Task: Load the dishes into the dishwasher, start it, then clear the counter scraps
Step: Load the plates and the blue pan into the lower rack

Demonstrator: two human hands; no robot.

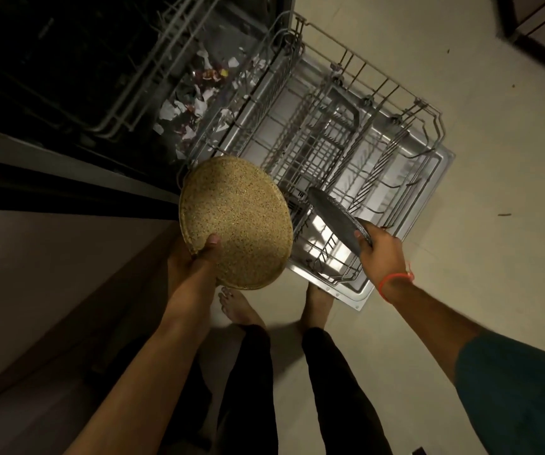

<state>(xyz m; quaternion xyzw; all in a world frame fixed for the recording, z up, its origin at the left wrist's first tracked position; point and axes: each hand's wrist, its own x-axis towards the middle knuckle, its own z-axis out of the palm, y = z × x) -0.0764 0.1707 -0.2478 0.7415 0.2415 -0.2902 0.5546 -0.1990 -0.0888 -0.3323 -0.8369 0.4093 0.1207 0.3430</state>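
The right hand [381,252] pinches the near rim of a dark grey, round metal plate [335,216], thumb on its upper face and fingers curled behind the edge. The plate is tipped on edge, its far rim angled down toward the near corner of the pulled-out grey wire lower rack [346,139]; holding it edgewise like this looks meant to let it slide between the upright tines. It appears to hover just above the wires, though whether it touches them cannot be told. A red thread bracelet [395,280] circles that wrist.

The left hand [198,254] grips a round, speckled golden-tan plate [235,221] by its lower rim, thumb pressed on the face and fingers hidden underneath. This plate is held off to the left of the rack, facing up toward the camera, apparently parked out of the way so the grey one can go in first.

Beyond the hands, the lower rack rests over the open stainless dishwasher door [428,178] and seems to hold no dishes yet, so loading looks to be at its start. The upper rack [153,67] sits back in the dark tub. Torn white paper and reddish scraps [195,96] lie below it inside the machine. The person's bare feet [238,307] stand on the pale tiled floor [461,77] just beside the door's near corner, close enough for both plates to reach the rack.
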